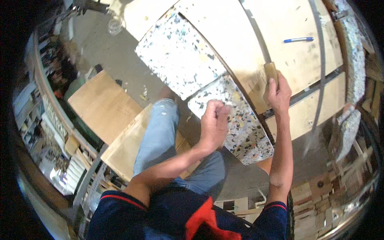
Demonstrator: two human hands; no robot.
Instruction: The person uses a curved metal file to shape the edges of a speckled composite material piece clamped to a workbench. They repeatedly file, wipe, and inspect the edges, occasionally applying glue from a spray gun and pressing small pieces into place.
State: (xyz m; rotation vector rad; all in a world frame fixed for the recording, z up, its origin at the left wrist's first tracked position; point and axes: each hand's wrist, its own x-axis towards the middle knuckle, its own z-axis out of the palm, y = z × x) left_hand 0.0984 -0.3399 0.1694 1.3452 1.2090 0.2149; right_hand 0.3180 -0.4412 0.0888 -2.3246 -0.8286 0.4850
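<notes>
My right hand (pixel 279 93) is closed around the tan handle of a long knife (pixel 271 71), whose grey blade stretches toward the top of the view over the pale boards. My left hand (pixel 215 122) has its fingers curled together, partly blurred, above a speckled foam slab (pixel 250 138); whatever they may hold is hidden. Another speckled foam piece (pixel 180 54) lies beyond it, with a narrow gap between the two. Both foam pieces lie along the left edge of a pale wooden work surface (pixel 224 24).
A blue pen (pixel 298 40) lies on the boards, left of a dark curved strip (pixel 321 56). Wooden boxes (pixel 104 106) stand by my left leg. Cluttered shelving (pixel 56 132) lines the left side; stacked wood pieces (pixel 316 200) lie at lower right. A clear jar (pixel 115 26) sits at upper left.
</notes>
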